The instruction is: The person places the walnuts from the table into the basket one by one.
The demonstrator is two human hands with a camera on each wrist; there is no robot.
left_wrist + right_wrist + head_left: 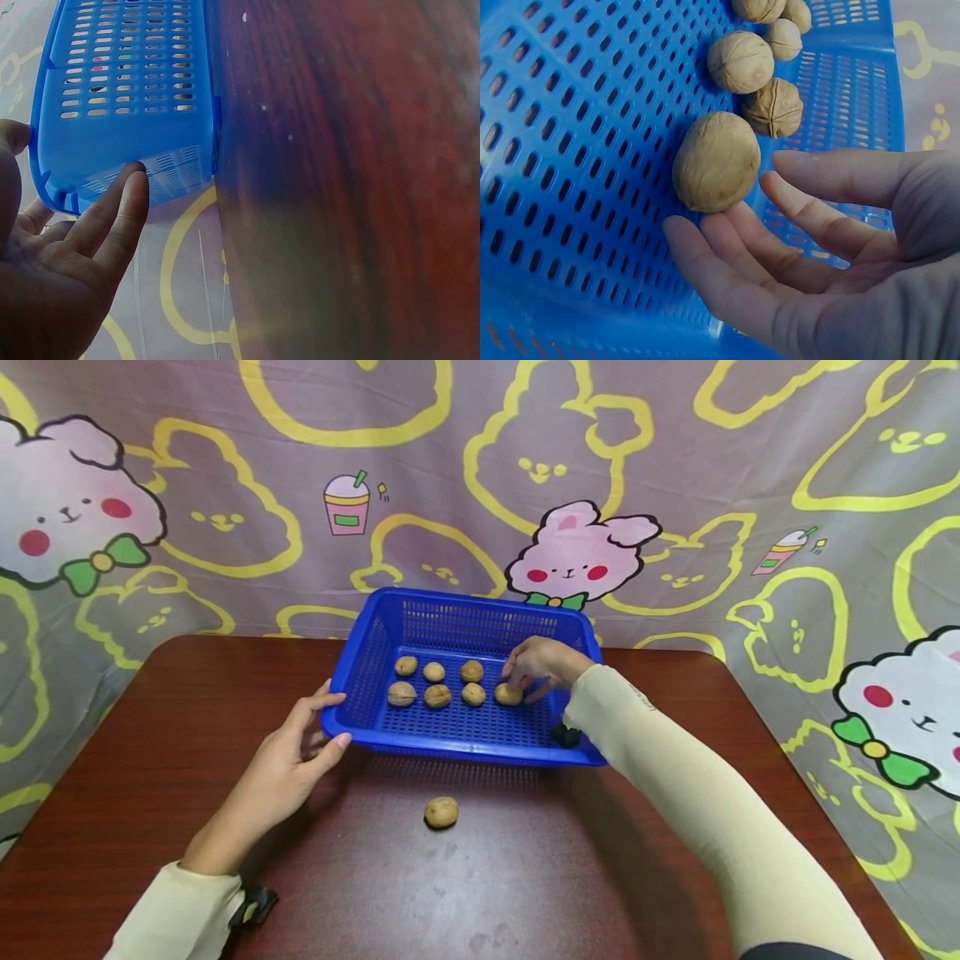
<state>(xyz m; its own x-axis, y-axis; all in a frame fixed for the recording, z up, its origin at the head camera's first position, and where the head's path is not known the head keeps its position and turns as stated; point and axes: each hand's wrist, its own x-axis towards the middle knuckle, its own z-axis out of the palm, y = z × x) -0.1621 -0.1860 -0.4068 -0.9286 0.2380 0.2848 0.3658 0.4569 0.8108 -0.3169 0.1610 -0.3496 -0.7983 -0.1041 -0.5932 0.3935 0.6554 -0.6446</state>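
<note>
A blue plastic basket [480,750] with slotted walls stands on the table. Several walnuts [438,696] lie in two rows on its floor. My left hand [281,760] holds the basket's near left corner, thumb and fingers at the rim; some fingers lie along the outer wall in the left wrist view. Inside the basket, my right hand [543,662] is at the right-end walnut [717,162] of the near row. Its fingertips touch or nearly touch that walnut's edge, while the thumb stands apart from it. One more walnut [441,812] lies on the table before the basket.
The dark brown table [360,877] runs back to a patterned cloth [450,477] hanging behind it. A small black object [566,735] shows beside the right sleeve, over the basket's near right part. My right forearm crosses the basket's right rim.
</note>
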